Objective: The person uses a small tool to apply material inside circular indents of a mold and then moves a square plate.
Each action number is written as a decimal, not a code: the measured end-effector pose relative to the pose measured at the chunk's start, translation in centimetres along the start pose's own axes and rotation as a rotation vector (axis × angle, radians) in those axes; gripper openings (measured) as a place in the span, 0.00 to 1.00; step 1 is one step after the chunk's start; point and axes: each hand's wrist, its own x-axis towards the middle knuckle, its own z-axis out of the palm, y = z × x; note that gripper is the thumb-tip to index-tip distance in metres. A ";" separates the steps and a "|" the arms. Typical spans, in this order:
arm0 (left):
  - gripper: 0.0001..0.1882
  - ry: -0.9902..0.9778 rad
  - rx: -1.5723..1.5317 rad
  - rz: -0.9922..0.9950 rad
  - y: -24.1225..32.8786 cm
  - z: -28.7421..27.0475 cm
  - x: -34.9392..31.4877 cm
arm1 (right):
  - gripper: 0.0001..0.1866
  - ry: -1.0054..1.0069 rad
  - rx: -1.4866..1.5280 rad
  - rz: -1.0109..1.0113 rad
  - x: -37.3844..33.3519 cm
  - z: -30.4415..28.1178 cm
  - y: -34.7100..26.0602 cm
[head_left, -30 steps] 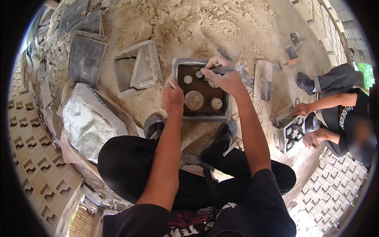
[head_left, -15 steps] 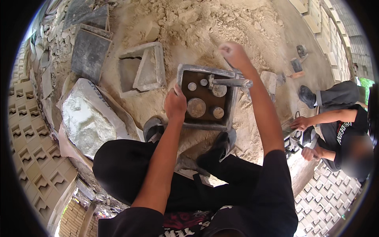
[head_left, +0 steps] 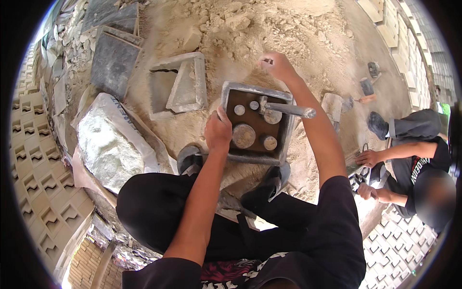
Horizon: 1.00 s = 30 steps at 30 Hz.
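A square, grey-rimmed mould box (head_left: 260, 87) stands tilted between my feet. Round, dusty discs of different sizes, among them a large disc (head_left: 243, 136), sit on its brown inner base. My left hand (head_left: 219, 130) is closed around the box's left wall. A hammer-like tool with a grey handle (head_left: 291, 110) lies across the box's upper right, its head beside a disc and its handle reaching past the right wall. My right hand (head_left: 279, 67) is raised beyond the far right corner over sandy ground, fingers curled in; what they hold, if anything, I cannot make out.
A broken rectangular frame (head_left: 201, 82) and dark slabs (head_left: 113, 62) lie to the left, near an open sack of white powder (head_left: 108, 144). A co-worker (head_left: 409, 156) sits at the right with hands on a tool. A brush (head_left: 368, 98) lies on the sandy ground.
My right hand has shifted slightly left, its fingers still curled. The whole view has drifted a little, and my left hand keeps its hold on the box. The co-worker's hands have moved slightly.
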 end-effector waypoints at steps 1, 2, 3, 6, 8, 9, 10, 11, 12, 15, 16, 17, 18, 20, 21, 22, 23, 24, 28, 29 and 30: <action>0.31 0.000 -0.002 -0.003 0.1 -0.1 0.0 | 0.09 0.022 -0.014 -0.008 -0.7 -0.6 -0.7; 0.31 0.003 -0.002 -0.008 0.1 -0.3 0.0 | 0.08 0.042 -0.027 -0.017 -1.2 -1.0 -1.5; 0.31 0.000 -0.005 -0.007 0.3 -0.2 0.1 | 0.08 0.067 -0.046 -0.022 -1.9 -1.6 -1.4; 0.31 -0.006 -0.012 -0.003 0.5 0.0 0.1 | 0.08 0.098 -0.199 -0.090 -2.3 -1.4 -0.2; 0.31 -0.010 -0.011 -0.006 0.5 0.1 0.1 | 0.08 0.034 -0.289 -0.065 -1.9 -0.7 0.4; 0.31 -0.018 -0.009 -0.015 0.6 0.0 -0.1 | 0.09 -0.002 -0.333 -0.048 -1.8 -0.2 1.0; 0.31 -0.025 -0.008 -0.024 0.7 0.0 -0.2 | 0.09 -0.004 -0.344 -0.030 -1.5 0.2 1.6; 0.31 -0.031 -0.013 -0.020 0.9 0.0 -0.1 | 0.10 -0.007 -0.355 -0.012 -1.0 0.6 2.1; 0.31 -0.035 -0.016 -0.021 0.9 -0.1 -0.2 | 0.10 -0.015 -0.363 0.003 -0.7 1.0 2.6; 0.31 -0.043 -0.011 -0.017 1.1 -0.3 -0.4 | 0.11 0.084 -0.341 -0.122 -0.2 1.8 3.4; 0.31 -0.042 -0.005 -0.014 0.9 -0.4 -0.4 | 0.11 0.084 -0.288 -0.082 0.2 2.0 3.1; 0.31 -0.040 -0.003 -0.015 0.8 -0.5 -0.3 | 0.12 0.084 -0.236 -0.040 0.5 2.1 2.8; 0.31 -0.040 -0.003 -0.013 0.7 -0.5 -0.2 | 0.12 0.085 -0.188 0.003 0.8 2.0 2.6; 0.31 -0.037 -0.008 -0.008 0.5 -0.5 -0.2 | 0.12 0.074 -0.195 -0.060 1.6 1.8 2.2; 0.31 -0.032 -0.013 -0.003 0.5 -0.5 -0.1 | 0.11 0.070 -0.198 -0.093 2.0 1.7 2.1; 0.31 -0.027 -0.017 0.002 0.4 -0.5 0.0 | 0.11 0.018 -0.246 -0.119 2.3 1.9 1.9; 0.31 -0.025 -0.016 -0.003 0.2 -0.5 0.0 | 0.10 -0.034 -0.292 -0.146 2.8 2.4 1.5; 0.31 -0.028 -0.018 -0.002 0.3 -0.5 0.0 | 0.09 -0.083 -0.344 -0.167 3.0 2.6 2.1; 0.30 -0.045 -0.033 -0.006 0.9 -0.5 -0.2 | 0.08 -0.101 -0.560 -0.223 3.6 3.8 4.3; 0.30 -0.042 -0.037 0.009 1.1 -0.2 -0.2 | 0.09 -0.116 -0.558 -0.159 3.7 3.5 4.9; 0.30 -0.033 -0.033 0.017 0.9 -0.1 -0.1 | 0.11 -0.134 -0.546 -0.102 3.8 3.7 4.8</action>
